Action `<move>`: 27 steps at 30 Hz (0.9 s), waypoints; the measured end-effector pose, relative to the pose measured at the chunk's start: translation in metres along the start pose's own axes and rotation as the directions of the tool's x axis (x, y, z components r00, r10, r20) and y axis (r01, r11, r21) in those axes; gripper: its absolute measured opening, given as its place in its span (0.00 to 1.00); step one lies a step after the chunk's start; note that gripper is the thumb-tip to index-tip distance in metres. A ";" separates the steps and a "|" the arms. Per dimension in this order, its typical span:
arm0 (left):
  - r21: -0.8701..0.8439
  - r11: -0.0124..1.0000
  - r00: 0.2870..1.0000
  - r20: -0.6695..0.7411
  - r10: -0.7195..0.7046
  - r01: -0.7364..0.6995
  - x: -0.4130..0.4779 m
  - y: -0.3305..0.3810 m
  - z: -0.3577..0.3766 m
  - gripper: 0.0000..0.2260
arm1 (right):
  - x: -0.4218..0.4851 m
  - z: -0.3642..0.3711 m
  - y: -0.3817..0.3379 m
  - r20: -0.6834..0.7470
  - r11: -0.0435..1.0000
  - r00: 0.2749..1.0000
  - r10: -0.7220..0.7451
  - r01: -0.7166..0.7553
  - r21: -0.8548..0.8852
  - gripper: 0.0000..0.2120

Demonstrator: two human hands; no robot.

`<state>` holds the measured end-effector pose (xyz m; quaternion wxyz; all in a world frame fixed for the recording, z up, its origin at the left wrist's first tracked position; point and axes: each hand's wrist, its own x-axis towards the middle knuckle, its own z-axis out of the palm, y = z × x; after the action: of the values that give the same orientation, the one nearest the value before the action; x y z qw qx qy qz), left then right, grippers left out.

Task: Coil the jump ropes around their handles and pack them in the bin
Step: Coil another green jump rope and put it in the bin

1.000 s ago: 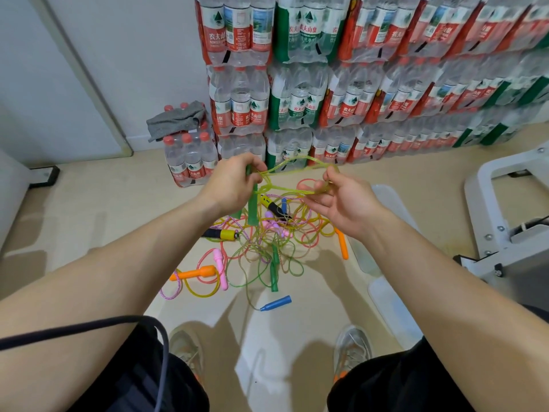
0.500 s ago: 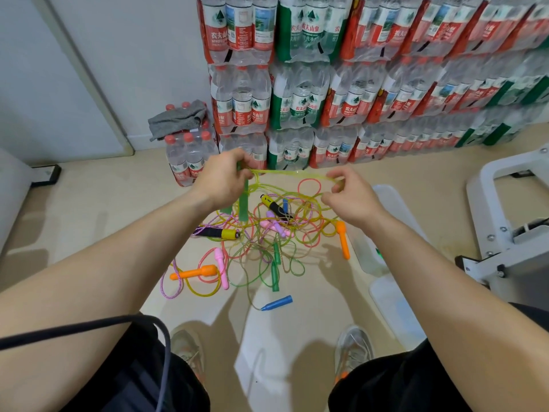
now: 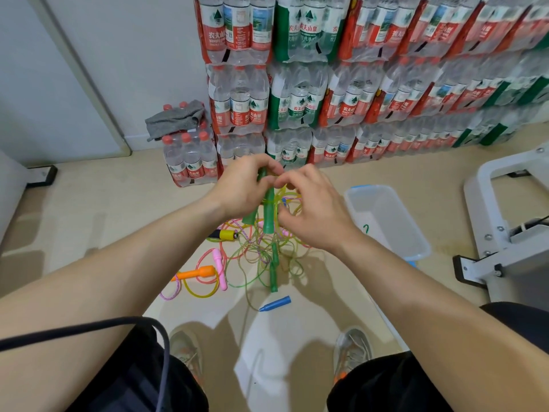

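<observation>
The person's left hand (image 3: pixel 242 187) is curled round a pair of green plastic jump-rope handles (image 3: pixel 269 211), held side by side and pointing down, above the floor. The right hand (image 3: pixel 313 214) is close against it. Its fingertips pinch the thin yellow-green translucent cord (image 3: pixel 280 193) at the top of the handles, and loops of that cord hang between the two hands.

Below them on the beige floor (image 3: pixel 98 203) lies a tangled heap of coloured jump ropes (image 3: pixel 255 251). At its edges are an orange handle (image 3: pixel 197 272), a pink handle (image 3: pixel 219 264), a blue handle (image 3: pixel 274 303), a yellow-and-black handle (image 3: pixel 224 234) and another green handle (image 3: pixel 273 273).

The clear plastic bin with a blue rim (image 3: pixel 414 233) stands on the floor just right of the heap. A small green squiggle shows inside it, too small to identify.

Shrink-wrapped packs of water bottles (image 3: pixel 300 96) are stacked against the wall behind. Their red and green labels carry the white characters 农夫山泉 under a mountain emblem, and the smaller print beneath is too blurred to read. A crumpled grey cloth (image 3: pixel 175 118) lies on top of a low pack of red-capped bottles (image 3: pixel 190 162). A white metal frame (image 3: pixel 505 233) stands at the right.
</observation>
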<state>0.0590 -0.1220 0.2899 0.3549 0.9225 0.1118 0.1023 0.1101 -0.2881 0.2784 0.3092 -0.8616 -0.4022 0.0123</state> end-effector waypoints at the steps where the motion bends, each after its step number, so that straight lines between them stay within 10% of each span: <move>1: 0.005 1.000 1.000 0.004 0.005 -0.005 -0.001 0.000 0.000 0.06 | -0.001 0.001 0.001 0.029 1.000 0.999 0.015 -0.015 0.005 0.17; 27: 0.053 0.998 0.995 0.086 0.042 -0.046 -0.007 0.003 0.013 0.07 | 0.000 -0.003 0.009 0.072 0.954 0.993 0.094 -0.069 -0.292 0.12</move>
<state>0.0562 -0.1348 0.2814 0.3317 0.9376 0.0790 0.0680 0.1171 -0.2939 0.2759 0.1619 -0.9121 -0.3766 0.0032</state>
